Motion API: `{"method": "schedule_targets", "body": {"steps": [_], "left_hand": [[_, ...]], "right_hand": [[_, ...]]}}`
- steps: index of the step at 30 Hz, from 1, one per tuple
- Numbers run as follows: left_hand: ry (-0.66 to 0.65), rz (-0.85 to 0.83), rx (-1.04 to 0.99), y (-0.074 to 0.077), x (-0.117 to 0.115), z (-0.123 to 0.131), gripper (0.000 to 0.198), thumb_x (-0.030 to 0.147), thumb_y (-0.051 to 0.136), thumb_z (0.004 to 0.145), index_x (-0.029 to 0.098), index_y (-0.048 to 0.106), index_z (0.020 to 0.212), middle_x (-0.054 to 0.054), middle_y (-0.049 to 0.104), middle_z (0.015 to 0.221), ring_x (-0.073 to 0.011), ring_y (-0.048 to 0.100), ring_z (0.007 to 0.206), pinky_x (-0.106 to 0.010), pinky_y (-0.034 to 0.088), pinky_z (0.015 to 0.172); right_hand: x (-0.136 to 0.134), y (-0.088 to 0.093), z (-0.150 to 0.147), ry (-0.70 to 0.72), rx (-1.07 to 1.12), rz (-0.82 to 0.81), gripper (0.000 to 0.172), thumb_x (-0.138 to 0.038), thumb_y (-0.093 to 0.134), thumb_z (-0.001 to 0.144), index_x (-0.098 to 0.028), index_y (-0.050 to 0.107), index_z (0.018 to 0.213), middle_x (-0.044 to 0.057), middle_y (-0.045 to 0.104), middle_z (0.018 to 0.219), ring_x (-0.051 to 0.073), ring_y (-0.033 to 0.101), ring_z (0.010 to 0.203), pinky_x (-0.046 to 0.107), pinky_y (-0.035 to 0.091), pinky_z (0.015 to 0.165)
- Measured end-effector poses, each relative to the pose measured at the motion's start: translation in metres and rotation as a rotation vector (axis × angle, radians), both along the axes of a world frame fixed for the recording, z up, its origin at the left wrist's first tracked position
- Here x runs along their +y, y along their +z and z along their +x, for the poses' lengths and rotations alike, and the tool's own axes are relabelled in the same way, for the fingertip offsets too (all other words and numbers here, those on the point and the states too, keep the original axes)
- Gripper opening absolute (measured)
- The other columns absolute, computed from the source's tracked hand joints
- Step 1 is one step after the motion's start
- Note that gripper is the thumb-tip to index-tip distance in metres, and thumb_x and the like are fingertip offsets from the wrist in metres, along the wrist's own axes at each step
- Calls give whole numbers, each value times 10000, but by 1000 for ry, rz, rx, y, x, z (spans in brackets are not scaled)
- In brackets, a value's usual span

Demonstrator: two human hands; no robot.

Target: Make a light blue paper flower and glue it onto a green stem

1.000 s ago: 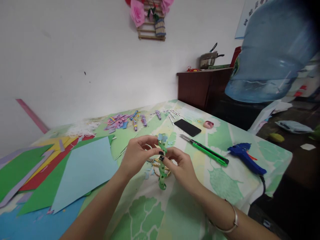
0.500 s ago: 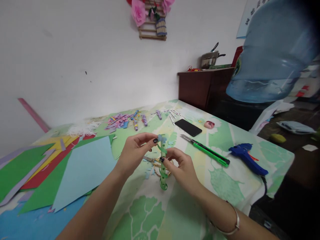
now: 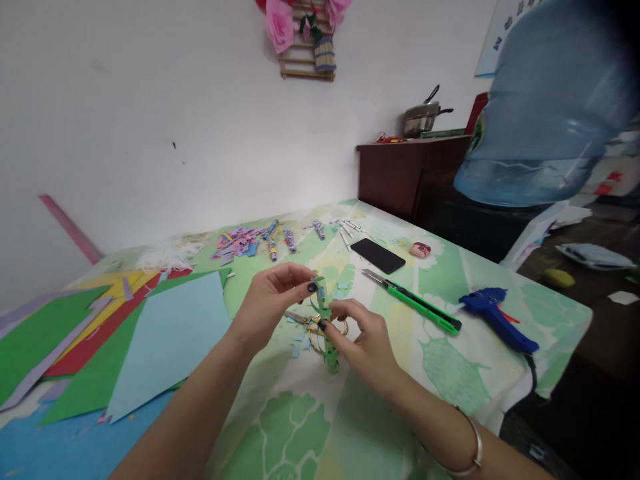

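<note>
Upright between my hands is a green curled paper strip (image 3: 331, 361), wound in a spiral like a thin column, with a light blue scrap near its top. My left hand (image 3: 273, 303) pinches the upper end with thumb and forefinger. Lower down, my right hand (image 3: 364, 337) grips the middle of the strip between thumb and fingers. Behind it on the table lie scissors (image 3: 299, 318) with gold-coloured handles, partly hidden by the strip and the right hand. Small light blue paper scraps (image 3: 296, 349) are scattered beside the scissors.
To the left are stacked coloured paper sheets (image 3: 173, 347). A green box cutter (image 3: 423, 308), a black phone (image 3: 378, 255) and a blue glue gun (image 3: 500, 321) lie to the right. Purple decorated sticks (image 3: 290, 241) and a paper-strip pile (image 3: 239, 244) sit further back.
The strip's top has tilted slightly left and its lower end has risen a little. Both hands keep their grip in nearly the same place.
</note>
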State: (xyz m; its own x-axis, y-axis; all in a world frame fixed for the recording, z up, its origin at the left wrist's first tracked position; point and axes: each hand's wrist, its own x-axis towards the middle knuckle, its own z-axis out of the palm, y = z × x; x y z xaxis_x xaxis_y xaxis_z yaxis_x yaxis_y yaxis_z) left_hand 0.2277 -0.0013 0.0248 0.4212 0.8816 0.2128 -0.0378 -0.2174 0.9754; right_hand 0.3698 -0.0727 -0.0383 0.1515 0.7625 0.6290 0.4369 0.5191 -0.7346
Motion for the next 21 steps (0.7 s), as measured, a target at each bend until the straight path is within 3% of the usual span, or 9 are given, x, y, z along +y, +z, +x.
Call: {"method": "schedule_targets", "body": {"steps": [12, 16, 21], "left_hand": [[107, 103, -11, 0, -1, -1, 85, 191, 748, 620, 172, 676, 661, 1, 656, 646, -118, 590, 634, -238, 475, 639], [99, 98, -44, 1, -2, 0, 72, 187, 738, 630, 171, 675, 661, -19, 684, 738, -142, 614, 715, -261, 481, 703], [99, 85, -28, 1, -2, 1, 79, 198, 739, 632, 169, 672, 662, -16, 681, 693, -137, 609, 665, -257, 478, 666]], "right_hand": [[-2, 1, 1, 23, -32, 14, 76, -167, 570, 764, -195, 579, 834, 10, 598, 736, 145, 538, 711, 261, 419, 649], [-2, 1, 1, 29, -38, -2, 77, -177, 564, 767, -202, 578, 839, 14, 604, 741, 150, 542, 712, 266, 420, 653], [-3, 2, 1, 30, -33, -15, 71, -174, 562, 759, -199, 578, 824, 18, 612, 742, 152, 546, 709, 265, 422, 653]]}}
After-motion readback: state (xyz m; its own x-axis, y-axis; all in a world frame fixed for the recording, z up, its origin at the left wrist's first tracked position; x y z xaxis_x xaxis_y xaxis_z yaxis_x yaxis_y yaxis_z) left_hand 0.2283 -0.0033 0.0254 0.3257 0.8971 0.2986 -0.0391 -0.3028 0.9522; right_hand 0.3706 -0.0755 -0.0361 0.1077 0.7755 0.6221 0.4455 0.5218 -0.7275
